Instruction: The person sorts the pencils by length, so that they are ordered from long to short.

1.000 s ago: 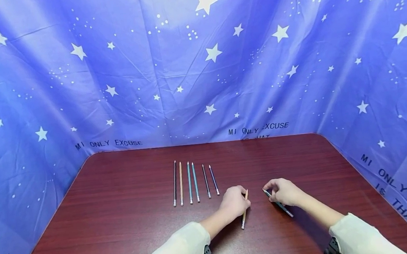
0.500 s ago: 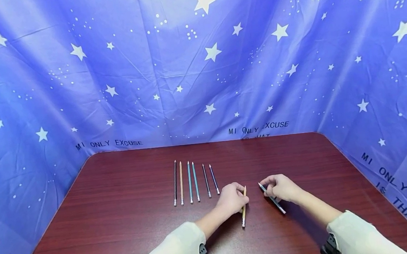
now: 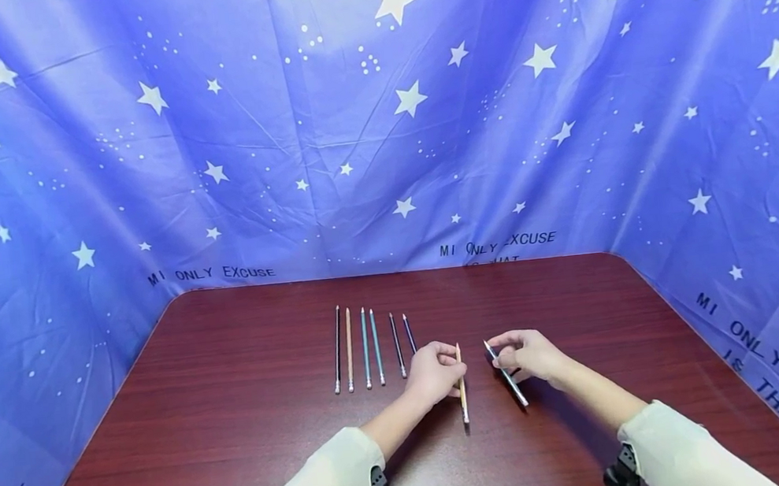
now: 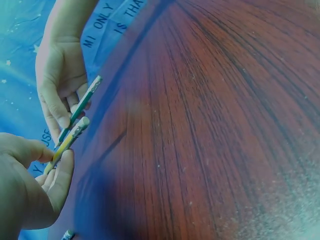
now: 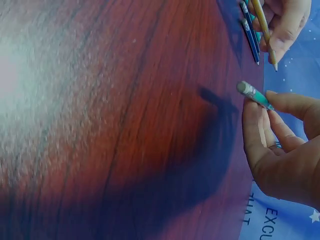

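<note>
My left hand point(image 3: 435, 373) pinches a yellow pencil point(image 3: 464, 403) between thumb and fingers, its point away from me and its eraser end towards me. To the right, my right hand point(image 3: 533, 356) grips a green pencil point(image 3: 516, 390), tilted with its tip to the upper left. In the left wrist view the green pencil point(image 4: 85, 104) looks close to the yellow pencil point(image 4: 65, 146). Both pencils appear raised above the table, their tips a small gap apart. My left fingers partly cover a dark blue pencil point(image 3: 409, 332) lying behind them.
Left of my hands several pencils lie in a row on the dark red wooden table point(image 3: 205, 452): a long black pencil point(image 3: 337, 351), a tan pencil point(image 3: 349, 350), two teal pencils point(image 3: 366, 348) and a shorter black pencil point(image 3: 397, 345). A blue star-patterned cloth point(image 3: 242, 132) surrounds the table.
Both hands have moved up and to the left in the head view, carrying their pencils. The yellow pencil has turned more upright in view, and the two tips are closer together.
</note>
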`<action>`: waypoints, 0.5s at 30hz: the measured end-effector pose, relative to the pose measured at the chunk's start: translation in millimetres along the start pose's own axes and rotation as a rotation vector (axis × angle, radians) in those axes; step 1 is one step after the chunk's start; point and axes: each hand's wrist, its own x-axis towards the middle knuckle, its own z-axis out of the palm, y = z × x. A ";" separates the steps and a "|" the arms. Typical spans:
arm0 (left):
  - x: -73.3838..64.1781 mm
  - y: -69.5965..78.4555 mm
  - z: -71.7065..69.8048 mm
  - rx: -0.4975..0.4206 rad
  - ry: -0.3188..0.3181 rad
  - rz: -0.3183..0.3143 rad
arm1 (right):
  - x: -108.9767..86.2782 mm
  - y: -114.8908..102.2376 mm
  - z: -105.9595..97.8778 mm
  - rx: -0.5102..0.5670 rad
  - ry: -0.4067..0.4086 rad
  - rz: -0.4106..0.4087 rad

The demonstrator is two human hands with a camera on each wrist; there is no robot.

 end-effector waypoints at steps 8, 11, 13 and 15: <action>-0.6 -3.1 -5.0 -0.176 0.035 -0.019 | 4.8 -4.2 6.4 0.106 -0.011 0.028; -0.6 -3.7 -6.8 -0.220 0.054 -0.017 | 6.4 -6.8 9.2 0.139 -0.014 0.033; -0.2 -3.7 -8.3 -0.248 0.065 -0.022 | 7.5 -7.5 11.0 0.159 -0.017 0.035; 0.0 -3.6 -10.0 -0.270 0.075 -0.031 | 8.5 -7.7 12.8 0.180 -0.018 0.040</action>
